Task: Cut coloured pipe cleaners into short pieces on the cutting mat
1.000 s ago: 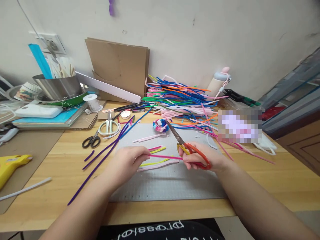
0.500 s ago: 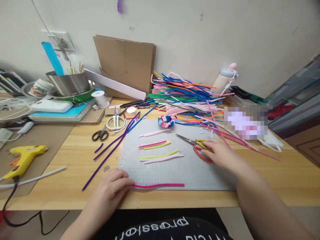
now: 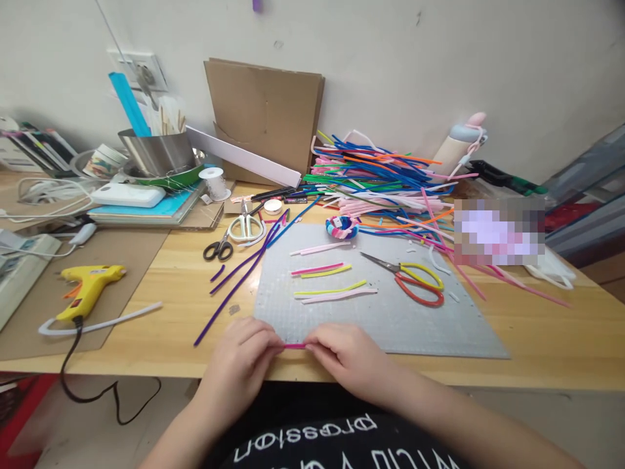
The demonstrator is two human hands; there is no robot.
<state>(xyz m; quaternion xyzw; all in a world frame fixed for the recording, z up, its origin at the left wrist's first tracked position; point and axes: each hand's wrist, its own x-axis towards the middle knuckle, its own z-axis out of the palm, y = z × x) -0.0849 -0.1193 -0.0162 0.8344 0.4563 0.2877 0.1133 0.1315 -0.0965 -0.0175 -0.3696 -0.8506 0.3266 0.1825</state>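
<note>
Both hands pinch a magenta pipe cleaner low over the near edge of the grey cutting mat. My left hand is closed on its left part, and my right hand on the right; only a short middle stretch shows between them. Scissors with a yellow and a red handle lie on the mat, blades apart. Short pink, yellow and white pipe cleaner pieces rest in rows beyond my hands. Behind them sits a braided pink and blue ring.
Purple pipe cleaners lie left of the mat, near white-handled scissors and small black scissors. A yellow glue gun with a black cord is further left. A pile of colourful pipe cleaners stands at the back.
My right hand has let go of the scissors, leaving them on the mat, and has come left to grip the magenta pipe cleaner beside my left hand. The camera view has turned slightly left.
</note>
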